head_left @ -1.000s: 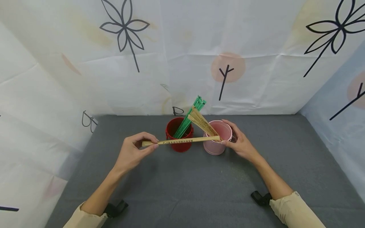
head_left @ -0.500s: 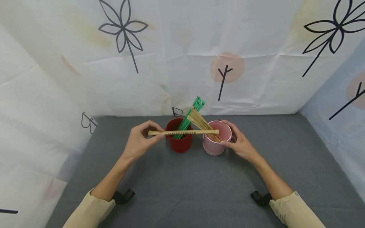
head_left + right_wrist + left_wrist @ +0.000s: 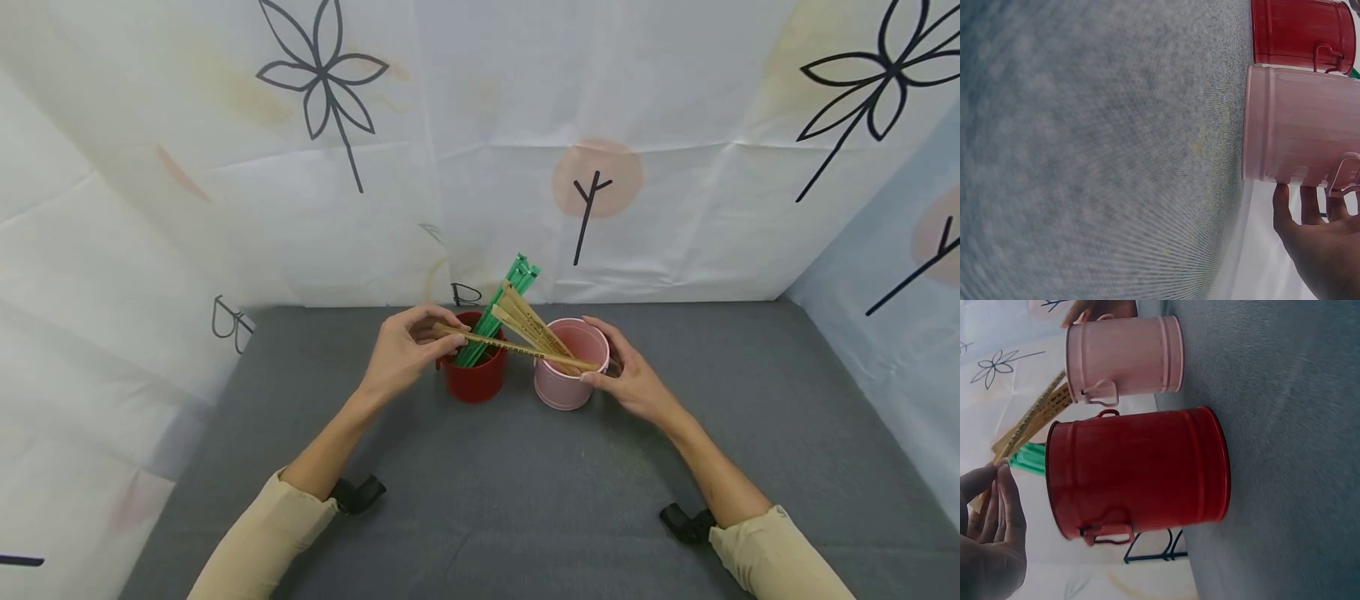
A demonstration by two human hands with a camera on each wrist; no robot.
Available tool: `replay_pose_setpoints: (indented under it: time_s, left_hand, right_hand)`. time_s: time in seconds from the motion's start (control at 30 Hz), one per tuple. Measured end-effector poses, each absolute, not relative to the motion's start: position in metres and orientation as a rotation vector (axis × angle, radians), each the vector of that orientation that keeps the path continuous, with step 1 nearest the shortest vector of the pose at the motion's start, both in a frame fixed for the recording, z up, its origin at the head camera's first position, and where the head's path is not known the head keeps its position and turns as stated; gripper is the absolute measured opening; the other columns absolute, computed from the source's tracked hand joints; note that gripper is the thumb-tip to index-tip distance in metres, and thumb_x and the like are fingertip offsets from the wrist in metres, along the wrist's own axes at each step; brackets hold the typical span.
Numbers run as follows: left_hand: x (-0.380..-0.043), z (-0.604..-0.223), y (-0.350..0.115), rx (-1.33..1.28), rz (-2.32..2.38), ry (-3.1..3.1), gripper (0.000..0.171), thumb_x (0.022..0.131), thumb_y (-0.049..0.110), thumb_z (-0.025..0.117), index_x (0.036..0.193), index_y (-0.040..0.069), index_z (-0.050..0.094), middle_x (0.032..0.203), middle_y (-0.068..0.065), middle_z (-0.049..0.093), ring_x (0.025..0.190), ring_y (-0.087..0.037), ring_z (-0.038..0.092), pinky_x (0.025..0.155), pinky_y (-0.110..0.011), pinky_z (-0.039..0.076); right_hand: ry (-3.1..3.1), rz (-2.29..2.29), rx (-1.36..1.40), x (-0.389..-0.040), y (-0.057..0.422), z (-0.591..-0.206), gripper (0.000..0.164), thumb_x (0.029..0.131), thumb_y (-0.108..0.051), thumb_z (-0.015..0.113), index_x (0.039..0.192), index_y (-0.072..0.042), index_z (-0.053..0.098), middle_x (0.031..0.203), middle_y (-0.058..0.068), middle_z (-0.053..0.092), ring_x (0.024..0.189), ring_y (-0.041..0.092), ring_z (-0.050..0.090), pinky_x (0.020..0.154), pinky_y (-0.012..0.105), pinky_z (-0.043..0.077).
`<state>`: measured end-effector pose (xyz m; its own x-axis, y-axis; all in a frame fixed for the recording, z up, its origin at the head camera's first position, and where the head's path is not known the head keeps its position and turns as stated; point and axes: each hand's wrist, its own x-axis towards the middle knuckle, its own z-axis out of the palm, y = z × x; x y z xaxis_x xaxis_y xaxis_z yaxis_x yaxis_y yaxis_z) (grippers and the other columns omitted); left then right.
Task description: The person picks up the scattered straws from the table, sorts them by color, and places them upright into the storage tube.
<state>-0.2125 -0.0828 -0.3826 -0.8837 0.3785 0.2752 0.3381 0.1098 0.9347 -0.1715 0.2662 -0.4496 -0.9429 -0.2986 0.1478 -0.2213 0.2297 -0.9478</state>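
My left hand [image 3: 408, 346] pinches one end of a straw in a tan printed paper wrapper [image 3: 517, 347]. The straw slants down to the right, its far end over the mouth of a pink bucket [image 3: 564, 393]. More tan wrapped straws [image 3: 534, 322] lean leftward out of that bucket. My right hand [image 3: 637, 377] grips the bucket's right side, thumb near the front rim; in the right wrist view its fingers [image 3: 1309, 206] touch the pink wall. Beneath my left hand stands a red bucket [image 3: 474, 385] with green straws [image 3: 520, 273] tilted up to the right.
Both buckets stand side by side on a grey cloth-covered table [image 3: 510, 492]. White patterned fabric [image 3: 480, 167] hangs behind and along the sides. Each wrist carries a black camera mount [image 3: 360, 495]. Handles [image 3: 1110, 534] stick out from the buckets' sides.
My left hand has moved right and up with the tan straw, from left of the red bucket to over it. The straw's free end now dips. My right hand and both buckets stay put.
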Motion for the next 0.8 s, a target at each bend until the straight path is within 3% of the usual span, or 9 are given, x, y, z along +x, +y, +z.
replay_pose_setpoints:
  time_s: [0.3, 0.53, 0.8]
  left_hand:
    - [-0.224, -0.385, -0.056, 0.692, 1.969, 2.329, 0.023, 0.087, 0.01, 0.077, 0.107, 0.002, 0.069, 0.095, -0.013, 0.074, 0.081, -0.042, 0.07, 0.069, -0.054, 0.057]
    - [-0.23, -0.383, -0.038, 0.723, 1.986, 2.314, 0.026, 0.087, 0.007, 0.077, 0.109, -0.002, 0.068, 0.098, -0.018, 0.073, 0.083, -0.037, 0.072, 0.072, -0.043, 0.06]
    - [-0.233, -0.387, -0.017, 0.732, 1.943, 2.36, 0.024, 0.087, 0.013, 0.078, 0.107, 0.002, 0.07, 0.094, -0.011, 0.074, 0.079, -0.025, 0.074, 0.071, -0.033, 0.06]
  right_hand:
    - [2.411, -1.839, -0.505, -0.171, 0.266, -0.449, 0.08, 0.091, -0.003, 0.071, 0.156, -0.019, 0.027, 0.149, 0.014, 0.038, 0.137, 0.035, 0.038, 0.101, 0.014, 0.038]
    - [2.391, -1.859, -0.521, -0.171, 0.265, -0.449, 0.08, 0.091, -0.001, 0.07, 0.156, -0.017, 0.027, 0.15, 0.015, 0.037, 0.137, 0.035, 0.038, 0.102, 0.017, 0.038]
    - [2.393, -1.851, -0.514, -0.172, 0.265, -0.448, 0.08, 0.091, -0.001, 0.07, 0.157, -0.018, 0.026, 0.149, 0.015, 0.038, 0.137, 0.035, 0.038, 0.102, 0.017, 0.039]
